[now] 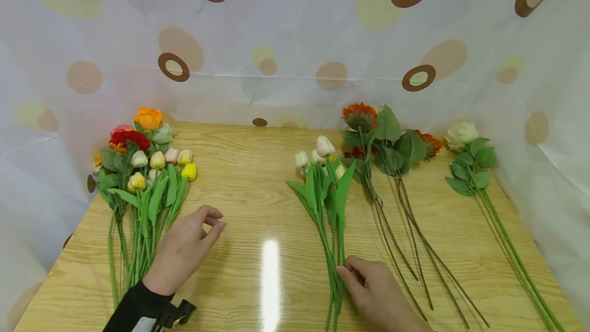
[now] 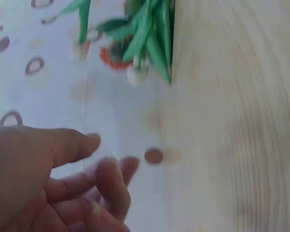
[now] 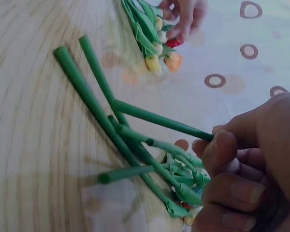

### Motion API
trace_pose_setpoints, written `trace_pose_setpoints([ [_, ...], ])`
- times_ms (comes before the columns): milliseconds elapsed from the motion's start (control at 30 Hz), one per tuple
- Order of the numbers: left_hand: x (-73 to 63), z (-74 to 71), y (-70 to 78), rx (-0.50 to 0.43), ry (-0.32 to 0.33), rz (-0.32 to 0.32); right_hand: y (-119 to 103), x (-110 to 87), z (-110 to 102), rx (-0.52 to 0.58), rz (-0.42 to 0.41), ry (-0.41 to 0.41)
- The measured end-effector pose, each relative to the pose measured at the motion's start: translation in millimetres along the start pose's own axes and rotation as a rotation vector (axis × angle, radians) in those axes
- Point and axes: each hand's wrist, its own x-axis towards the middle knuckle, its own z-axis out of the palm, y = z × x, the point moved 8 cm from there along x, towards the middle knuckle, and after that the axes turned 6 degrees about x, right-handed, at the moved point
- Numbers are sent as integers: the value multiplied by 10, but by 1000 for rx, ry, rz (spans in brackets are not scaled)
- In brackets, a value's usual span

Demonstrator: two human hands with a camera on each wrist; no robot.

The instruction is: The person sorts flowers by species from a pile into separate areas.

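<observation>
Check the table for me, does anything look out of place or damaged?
Nothing looks spilled or broken. Only the orange flowers look slightly untidy, fanned apart at their lower ends, whereas the white tulips draw together at the right hand.

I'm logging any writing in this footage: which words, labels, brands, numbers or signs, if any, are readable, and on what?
None can be read in any view.
Cloth: printed rings and dots, no readable text.
Tulips at the right hand: no visible tag.
White patch by the black sleeve: too small to tell.
</observation>
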Motion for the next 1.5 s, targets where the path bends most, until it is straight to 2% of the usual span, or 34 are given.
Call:
trace_pose_setpoints([
  [100, -49, -159, -270, 173, 80, -49, 89, 15, -10, -33, 63, -11],
  [133, -75, -211, -320, 250, 118, -41, 115, 22, -4, -41, 79, -19],
  [200, -137, -259, -426, 375, 144, -65, 160, 33, 15, -61, 101, -36],
  [233, -169, -273, -454, 441, 164, -56, 179, 36, 26, -73, 108, -44],
  [333, -236, -243, -522, 538, 147, -65, 222, 40, 58, -104, 116, -67],
  [433, -211, -139, -634, 511, -2, -148, 242, 44, 82, -111, 113, -82],
  [500, -175, -75, -722, 470, -127, -238, 248, 48, 94, -106, 113, -88],
  [567, -155, -41, -777, 438, -206, -299, 260, 47, 107, -104, 118, -98],
  [633, -142, -22, -798, 420, -239, -320, 272, 43, 117, -107, 126, -109],
  [833, -116, 25, -749, 402, -202, -237, 304, 38, 116, -127, 154, -114],
  [1000, -89, -8, -614, 404, -48, -92, 304, 33, 108, -121, 154, -105],
  [1067, -87, -32, -577, 374, -5, -73, 302, 31, 102, -117, 154, -99],
  [1167, -67, -72, -540, 288, 19, -92, 305, 28, 88, -104, 155, -89],
  [1233, -49, -93, -498, 216, 10, -110, 306, 25, 74, -93, 155, -79],
  [1333, -19, -110, -360, 91, -11, -81, 291, 21, 45, -69, 149, -52],
  [1433, -10, -58, -165, -69, -73, -42, 224, 25, 39, -41, 108, -24],
  [1500, -23, 33, -17, -190, -138, -21, 141, 27, 72, -10, 51, -23],
])
